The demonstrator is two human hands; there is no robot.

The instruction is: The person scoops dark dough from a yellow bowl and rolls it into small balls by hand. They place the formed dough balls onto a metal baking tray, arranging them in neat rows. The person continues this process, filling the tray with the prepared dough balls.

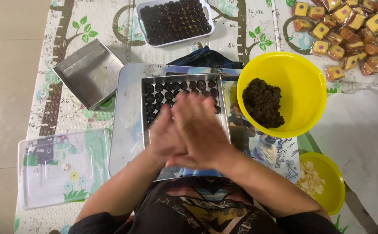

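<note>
A: What are the hands doing?

B: The left hand (165, 136) and right hand (200, 130) are pressed palm to palm, blurred, above the near half of the square metal tray (223, 117); whether anything sits between them cannot be told.

A: And the tray?

B: Rows of dark round balls (171, 89) fill its far edge. A yellow bowl (301, 82) of dark mixture (263, 102) stands just beside its right edge.

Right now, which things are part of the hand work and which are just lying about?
In use:
- left hand and right hand, pressed palm to palm, blurred
- steel tray of dark balls
- big yellow bowl of dark mix

Lying about:
- empty steel tray
- clear lid
- white tray of balls
- wrapped cakes
- small yellow bowl
</note>
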